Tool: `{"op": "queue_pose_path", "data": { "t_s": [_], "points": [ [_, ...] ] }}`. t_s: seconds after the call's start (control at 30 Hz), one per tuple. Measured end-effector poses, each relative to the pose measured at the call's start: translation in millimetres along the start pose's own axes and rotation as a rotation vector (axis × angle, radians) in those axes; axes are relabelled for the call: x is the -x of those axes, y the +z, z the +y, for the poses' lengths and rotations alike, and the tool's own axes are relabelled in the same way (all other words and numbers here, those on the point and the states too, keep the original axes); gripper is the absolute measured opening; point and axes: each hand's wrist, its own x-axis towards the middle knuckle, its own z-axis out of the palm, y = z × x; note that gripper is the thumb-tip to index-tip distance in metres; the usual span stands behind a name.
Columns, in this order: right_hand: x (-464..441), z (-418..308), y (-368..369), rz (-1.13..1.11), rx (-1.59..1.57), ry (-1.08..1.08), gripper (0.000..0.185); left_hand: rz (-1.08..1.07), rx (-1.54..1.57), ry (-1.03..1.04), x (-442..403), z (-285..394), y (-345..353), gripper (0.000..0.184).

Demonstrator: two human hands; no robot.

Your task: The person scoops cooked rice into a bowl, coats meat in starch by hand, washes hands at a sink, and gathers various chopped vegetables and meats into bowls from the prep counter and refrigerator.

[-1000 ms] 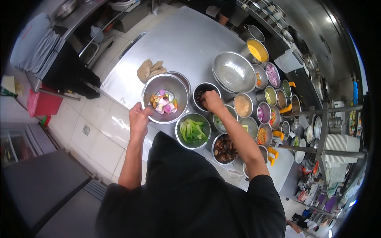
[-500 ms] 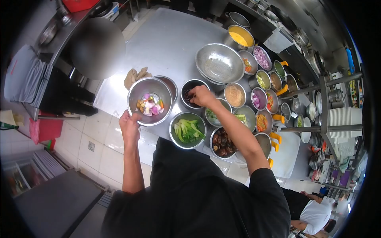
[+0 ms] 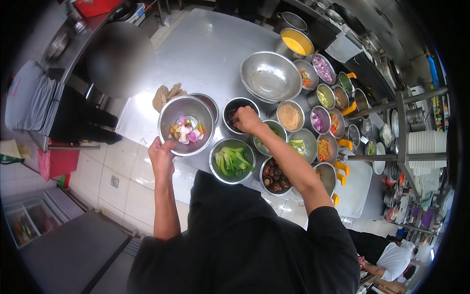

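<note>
My left hand (image 3: 161, 149) grips the near-left rim of a steel mixing bowl (image 3: 208, 128), thumb over the edge. Inside it lie cut vegetables (image 3: 187, 131), with purple onion and orange and green pieces. My right hand (image 3: 247, 120) reaches into a steel pot (image 3: 234, 102) of dark pieces, its fingers curled down among them; their tips are hidden. Close to my body stand a bowl of green leafy vegetables (image 3: 232, 160) and a pot of brown mushrooms (image 3: 275, 177). Pale shreds fill the container (image 3: 290, 116) right of my right hand.
A large steel bowl (image 3: 270, 78) stands farther back, beside a pot of yellow liquid (image 3: 296, 43). Several ingredient pots, some with orange handles (image 3: 341, 168), crowd the table's right side. A brown cloth (image 3: 168, 97) lies behind the mixing bowl. People stand at left (image 3: 73, 108) and lower right (image 3: 391, 259).
The mixing bowl and my left hand shift very slightly right in view. My right hand stays in the pot of dark pieces. The person at lower right has changed arm position.
</note>
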Motion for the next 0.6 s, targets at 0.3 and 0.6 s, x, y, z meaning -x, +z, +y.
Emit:
{"op": "queue_pose_path", "data": {
  "t_s": [0.3, 0.6],
  "points": [
    [4, -11, -5, 0.046, -0.187, -0.033, 0.030, -0.014, -0.019, -0.013, -5, -4, -5, 0.018],
    [-2, -2, 4, 0.139, -0.339, -0.035, 0.022, -0.005, -0.007, -0.014, -4, -1, -1, 0.022]
  ]
}}
